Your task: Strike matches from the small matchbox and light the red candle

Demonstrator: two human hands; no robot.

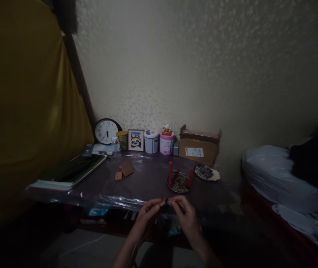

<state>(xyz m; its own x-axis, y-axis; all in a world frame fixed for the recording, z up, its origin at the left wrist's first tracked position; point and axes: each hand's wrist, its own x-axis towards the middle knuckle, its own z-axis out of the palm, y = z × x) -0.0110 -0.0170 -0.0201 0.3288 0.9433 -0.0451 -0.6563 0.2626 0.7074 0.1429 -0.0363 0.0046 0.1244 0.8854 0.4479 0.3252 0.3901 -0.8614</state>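
Observation:
My left hand [149,213] is closed, its thumb and fingers pinching a small brown piece with a dark edge [163,203] that looks like a matchbox. Close beside it, my right hand [185,214] makes a pinch around what looks like a thin matchstick [169,202], mostly hidden by the fingertips. Both hands are raised at the table's front edge. Beyond them, a round metal plate [177,191] carries two red candles, one upright [170,173] and one shorter and tilted [189,179], among many small brown bits. To its right, another plate [200,176] holds dark-headed matchsticks [213,174].
On the table [147,175] lie a small orange box [118,176] and flat brown pieces [127,169]. Along the wall stand a clock [103,131], a framed panda picture [135,140], tubs [151,142] and a cardboard box [211,150]. Books [72,173] lie left.

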